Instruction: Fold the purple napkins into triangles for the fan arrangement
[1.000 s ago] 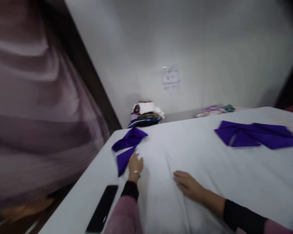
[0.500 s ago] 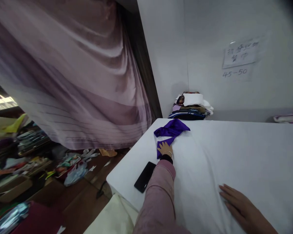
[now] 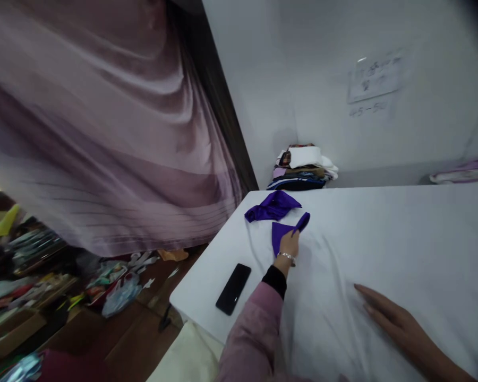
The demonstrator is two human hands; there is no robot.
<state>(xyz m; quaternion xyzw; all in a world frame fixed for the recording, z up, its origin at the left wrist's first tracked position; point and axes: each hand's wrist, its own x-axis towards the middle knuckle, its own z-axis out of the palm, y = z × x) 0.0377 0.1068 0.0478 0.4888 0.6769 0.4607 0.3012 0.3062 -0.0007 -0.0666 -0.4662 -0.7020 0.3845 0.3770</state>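
My left hand [image 3: 290, 245] is closed on a purple cloth [image 3: 279, 236], and part of it rises in a fold beyond my fingers. Just past it, a second stretch of purple cloth [image 3: 276, 206] lies crumpled near the table's far left corner; I cannot tell whether the two are separate pieces. At the lower right, my right hand [image 3: 398, 321] is stretched out, fingers extended, over creased white cloth [image 3: 322, 313] on the table. Nothing shows in that hand.
A black phone [image 3: 233, 289] lies near the left edge of the white table [image 3: 382, 223]. Folded clothes [image 3: 302, 167] are stacked beyond its far edge. A large pink-mauve curtain [image 3: 143, 132] hangs at left, above boxes and a plastic bag [image 3: 121, 294] on the floor.
My left hand, flat on the purple cloth before, has gripped it and pulled it rightward, apart from the purple cloth behind. My right hand stays low at the right.
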